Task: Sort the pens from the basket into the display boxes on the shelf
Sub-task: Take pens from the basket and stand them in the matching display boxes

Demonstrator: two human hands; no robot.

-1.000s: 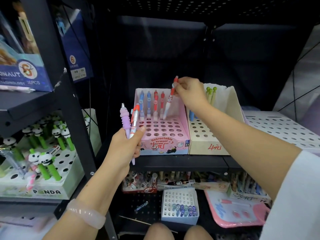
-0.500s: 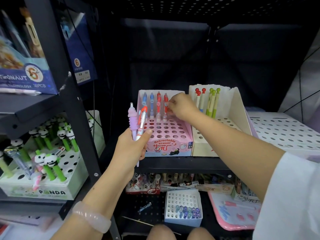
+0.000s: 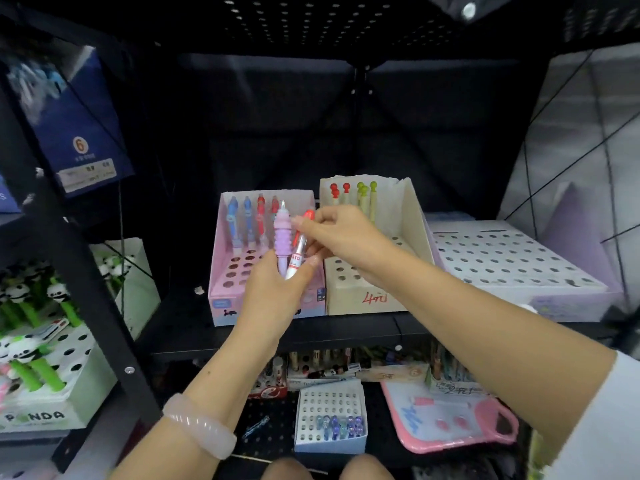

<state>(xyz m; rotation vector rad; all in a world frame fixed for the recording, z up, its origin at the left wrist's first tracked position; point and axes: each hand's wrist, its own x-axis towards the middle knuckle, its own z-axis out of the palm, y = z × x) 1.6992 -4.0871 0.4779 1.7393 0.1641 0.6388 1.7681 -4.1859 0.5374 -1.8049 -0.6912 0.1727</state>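
My left hand (image 3: 273, 289) gripped a purple pen (image 3: 282, 237) and a red pen (image 3: 298, 245) upright before the pink display box (image 3: 221, 271), hiding its holes. My right hand (image 3: 341, 233) pinched the red pen's top; a cream box (image 3: 415, 230) stood just beside.

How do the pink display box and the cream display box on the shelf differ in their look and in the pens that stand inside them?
The pink display box holds blue and red pens along its back row; the cream display box holds thin pens with red and green ball tops. The pink one has a printed front label; the cream one has red handwriting on a plain front. The cream box's back wall stands higher. Both sit side by side on the shelf and have round holes, most of them vacant.
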